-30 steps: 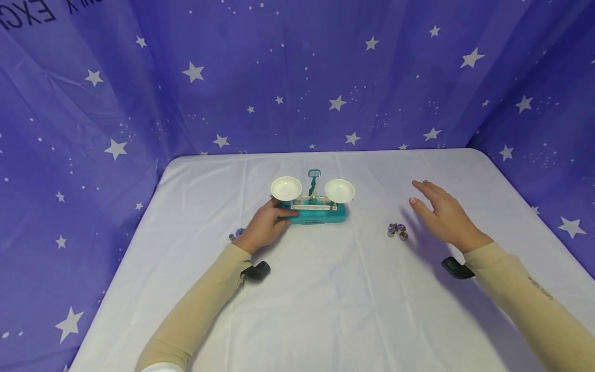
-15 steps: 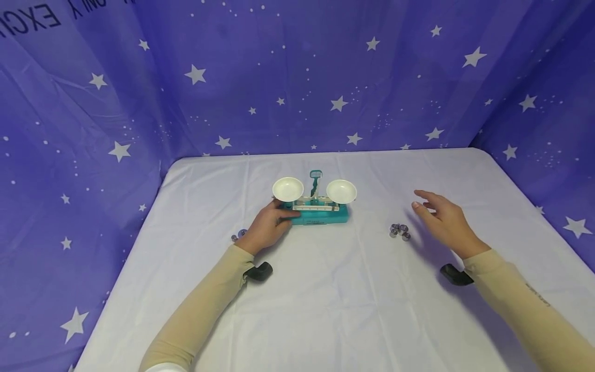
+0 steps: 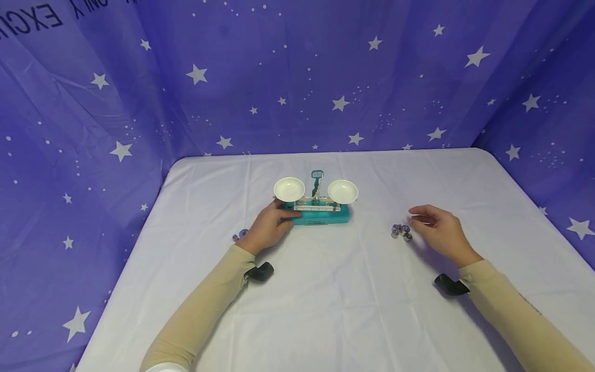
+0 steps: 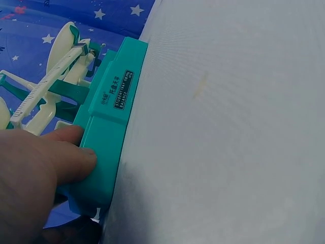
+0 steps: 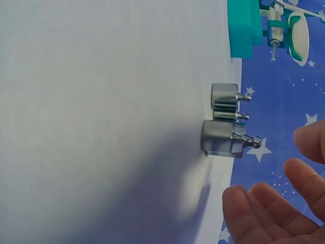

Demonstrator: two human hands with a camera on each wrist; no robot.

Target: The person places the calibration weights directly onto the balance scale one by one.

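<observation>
So from my head cam I've got the little teal balance scale (image 3: 317,205) sitting around the middle of the counter (image 3: 325,299), which is covered in a white cloth. Its two white pans (image 3: 289,189) look about level with each other, pointer post standing between them.

My left hand (image 3: 271,225) is on the left end of the scale's base. In the left wrist view you can see the thumb (image 4: 71,152) pressed against the teal base (image 4: 109,132) with the rest of the hand wrapped at that end, so it's gripping the base.

My right hand (image 3: 439,227) hangs just right of a small cluster of shiny metal weights (image 3: 401,231), off to the right of the scale and well apart from it. Fingers are loosely curled and relaxed, holding nothing. The right wrist cam shows the fingertips (image 5: 254,203) close to the weights (image 5: 223,127) but not touching them; the weights stand upright on the cloth, knobs on top, packed right beside each other.

There's another couple of small weights (image 3: 239,235) just left of my left wrist. Purple star-print curtain (image 3: 297,77) wraps around the back and sides.
</observation>
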